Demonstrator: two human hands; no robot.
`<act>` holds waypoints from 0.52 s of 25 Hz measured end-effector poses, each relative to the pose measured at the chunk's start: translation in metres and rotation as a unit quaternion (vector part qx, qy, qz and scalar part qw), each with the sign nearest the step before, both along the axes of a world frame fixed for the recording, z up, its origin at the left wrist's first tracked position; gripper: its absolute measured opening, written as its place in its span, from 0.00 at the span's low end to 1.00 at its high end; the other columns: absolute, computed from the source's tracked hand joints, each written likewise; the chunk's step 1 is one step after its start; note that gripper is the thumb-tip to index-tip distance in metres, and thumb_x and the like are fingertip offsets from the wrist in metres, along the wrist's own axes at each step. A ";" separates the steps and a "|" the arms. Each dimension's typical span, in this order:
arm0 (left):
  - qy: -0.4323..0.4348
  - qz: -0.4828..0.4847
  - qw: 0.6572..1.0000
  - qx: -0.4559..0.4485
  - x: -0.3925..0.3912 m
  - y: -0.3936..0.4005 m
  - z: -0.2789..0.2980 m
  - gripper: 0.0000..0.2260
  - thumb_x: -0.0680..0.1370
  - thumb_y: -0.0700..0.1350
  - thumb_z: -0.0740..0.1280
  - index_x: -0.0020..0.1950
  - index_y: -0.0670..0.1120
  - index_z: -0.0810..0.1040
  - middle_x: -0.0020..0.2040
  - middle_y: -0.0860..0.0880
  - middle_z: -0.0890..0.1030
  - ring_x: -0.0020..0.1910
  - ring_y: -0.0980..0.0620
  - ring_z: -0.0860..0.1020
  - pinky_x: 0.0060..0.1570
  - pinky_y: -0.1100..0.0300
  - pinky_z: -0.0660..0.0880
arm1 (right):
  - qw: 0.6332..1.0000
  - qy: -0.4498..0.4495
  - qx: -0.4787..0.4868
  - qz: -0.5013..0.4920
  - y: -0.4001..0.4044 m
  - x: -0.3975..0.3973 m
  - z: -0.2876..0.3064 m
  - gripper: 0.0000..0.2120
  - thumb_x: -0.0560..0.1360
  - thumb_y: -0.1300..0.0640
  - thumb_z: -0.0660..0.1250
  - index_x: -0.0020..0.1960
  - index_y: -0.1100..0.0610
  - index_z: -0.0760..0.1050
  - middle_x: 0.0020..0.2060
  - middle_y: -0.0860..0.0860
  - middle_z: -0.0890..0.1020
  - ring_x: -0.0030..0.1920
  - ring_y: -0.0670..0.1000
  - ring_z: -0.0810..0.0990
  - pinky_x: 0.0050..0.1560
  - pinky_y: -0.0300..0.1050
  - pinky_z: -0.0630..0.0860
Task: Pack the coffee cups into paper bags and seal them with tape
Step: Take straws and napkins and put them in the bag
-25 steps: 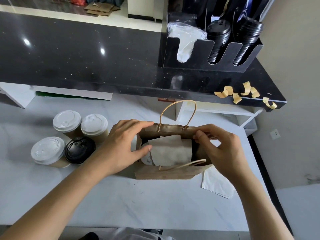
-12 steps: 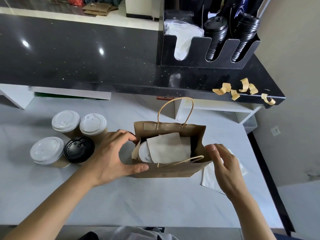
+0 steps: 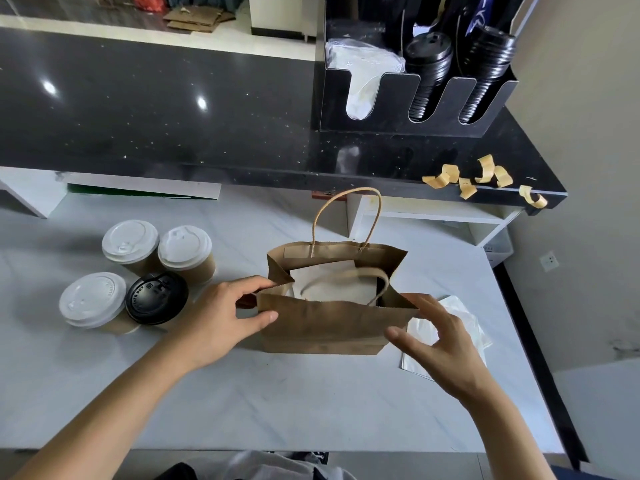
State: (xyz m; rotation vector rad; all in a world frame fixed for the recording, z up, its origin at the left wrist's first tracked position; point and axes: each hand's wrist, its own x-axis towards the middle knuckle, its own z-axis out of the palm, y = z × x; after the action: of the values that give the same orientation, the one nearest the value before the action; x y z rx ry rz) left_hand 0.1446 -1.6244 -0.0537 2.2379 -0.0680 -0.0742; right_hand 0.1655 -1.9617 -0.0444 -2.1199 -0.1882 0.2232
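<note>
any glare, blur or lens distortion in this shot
Head view: two bright light reflections glare on the black counter; the paper bag has its near handle smeared by motion blur; the wide-angle lens bows the counter edge and stretches both forearms; the rest is evenly lit and sharp, including the tape strips.

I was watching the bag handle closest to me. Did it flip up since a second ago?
Yes. The near handle lay flopped over the paper bag's front edge before; now it arches up inside the mouth, towards the black counter.
</note>
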 end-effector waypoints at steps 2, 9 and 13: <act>-0.012 0.001 1.000 -0.008 0.001 0.000 0.000 0.13 0.70 0.61 0.72 0.54 0.69 0.79 0.56 0.63 0.82 0.55 0.60 0.81 0.58 0.56 0.78 | 0.999 -0.039 -0.025 0.006 -0.001 0.002 -0.004 0.17 0.70 0.40 0.73 0.58 0.34 0.75 0.59 0.31 0.78 0.62 0.32 0.75 0.52 0.28 0.74; 0.003 -0.055 0.998 0.026 0.016 0.007 0.008 0.14 0.71 0.45 0.79 0.50 0.58 0.79 0.74 0.70 0.65 0.73 0.59 0.68 0.71 0.53 0.67 | 0.994 -0.053 -0.041 0.083 -0.011 0.024 -0.006 0.11 0.70 0.53 0.81 0.48 0.41 0.83 0.78 0.33 0.61 0.76 0.34 0.62 0.68 0.33 0.62; -0.011 -0.042 0.999 0.027 0.021 0.004 0.012 0.15 0.70 0.44 0.79 0.50 0.60 0.80 0.62 0.64 0.75 0.64 0.56 0.74 0.66 0.54 0.71 | 0.994 -0.012 -0.069 0.088 -0.011 0.037 0.003 0.10 0.69 0.51 0.81 0.46 0.40 0.82 0.70 0.29 0.69 0.70 0.33 0.68 0.62 0.27 0.62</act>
State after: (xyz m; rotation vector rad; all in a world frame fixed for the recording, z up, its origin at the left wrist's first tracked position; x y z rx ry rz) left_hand 0.1652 -1.6204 -0.0419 2.2903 -0.1734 -0.0976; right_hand 0.2028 -1.9731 -0.0418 -2.2445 -0.3860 0.3222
